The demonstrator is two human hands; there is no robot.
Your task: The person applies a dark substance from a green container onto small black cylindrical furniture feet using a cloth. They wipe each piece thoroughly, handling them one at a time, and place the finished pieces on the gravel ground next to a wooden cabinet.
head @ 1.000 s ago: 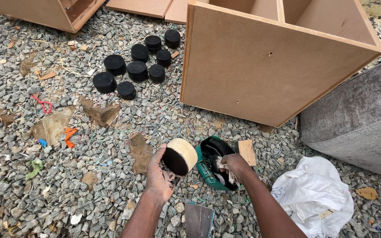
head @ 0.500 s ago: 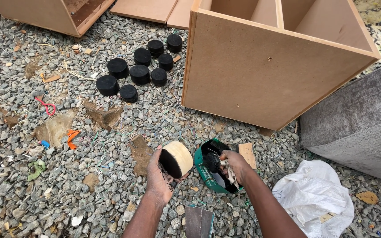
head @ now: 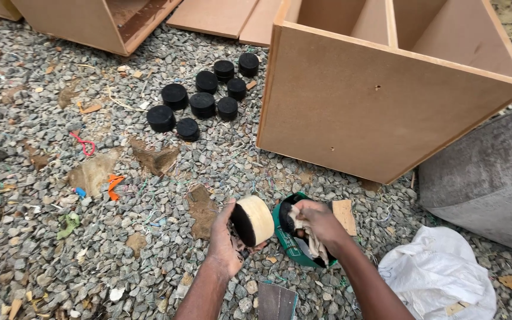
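**One pale puck in hand, eight black ones on the gravel**

Down over the gravel floor (head: 42,249), and the left hand (head: 225,240) has its grip wrapped around a single short wooden cylinder (head: 253,220), pale on its curved side, black on the face turned toward the wrist. Fingers curl behind it, thumb at the front edge, so the puck is off the ground and tilted on its side.

Just beside it, the right hand (head: 320,222) is bunched around a stained cloth (head: 315,244), grip pressed tight on the rag, reaching down into a round green tin (head: 288,246) that sits on the stones. One tin, one rag. The tin's inside looks dark; what is in it cannot be made out.

Up the frame, well apart from the hands, count them: eight black pucks (head: 202,101) clustered together on the gravel, all lying flat, some touching their neighbours.

To the right of that cluster stands one large open box of brown board (head: 374,112), with a divider splitting it into two compartments. A second board cabinet (head: 84,21) lies at the top left, and flat panels (head: 220,18) rest between the two.

Lower right, one crumpled white sack (head: 440,278); above it a grey slab (head: 493,178). Scraps of orange plastic (head: 112,185) and red cord (head: 83,144) dot the stones on the left.
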